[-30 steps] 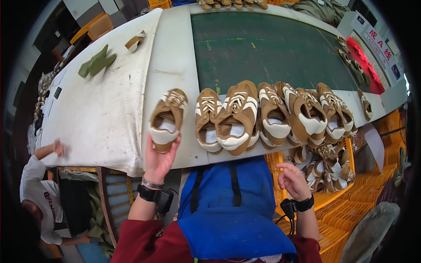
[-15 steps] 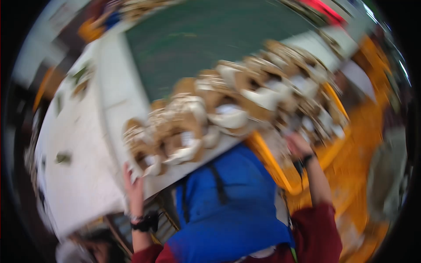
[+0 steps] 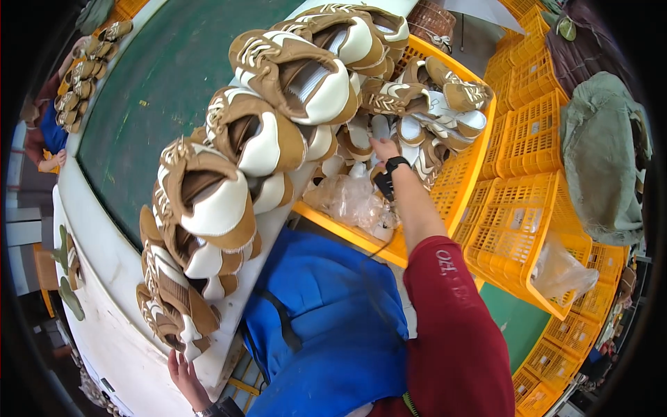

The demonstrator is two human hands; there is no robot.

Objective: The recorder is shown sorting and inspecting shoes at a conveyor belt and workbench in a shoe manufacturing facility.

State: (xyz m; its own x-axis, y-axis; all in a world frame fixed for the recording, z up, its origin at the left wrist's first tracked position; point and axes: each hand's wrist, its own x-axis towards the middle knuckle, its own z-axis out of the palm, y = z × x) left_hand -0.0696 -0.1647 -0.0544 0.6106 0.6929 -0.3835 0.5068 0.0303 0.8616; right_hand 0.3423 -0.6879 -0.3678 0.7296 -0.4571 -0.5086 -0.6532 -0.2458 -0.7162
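Observation:
Brown-and-white sneakers (image 3: 260, 142) are stacked in a long slanting row along the edge of the white table. My left hand (image 3: 186, 381) is open at the near end of this row, fingertips at the heel of the lowest shoe (image 3: 187, 330). My right hand (image 3: 385, 150) reaches into a yellow crate (image 3: 450, 215), its fingers bent beside a grey, rounded piece (image 3: 380, 127); what they close on is partly hidden. More brown sneakers (image 3: 467, 96) and pale insoles (image 3: 410, 129) lie around that hand. Crumpled clear plastic (image 3: 351, 201) fills the crate's near corner.
A dark green surface (image 3: 149, 104) lies beyond the row. Yellow crates (image 3: 521, 222) are stacked at the right, with a grey-green cloth bundle (image 3: 601, 156) over some. At the far left, another person's hand (image 3: 52, 161) is by the table near more shoes (image 3: 82, 76).
The view has turned toward the crate on the right and sharpened. My right hand has moved deeper among the crate's contents. My left hand stays by the end of the shoe row.

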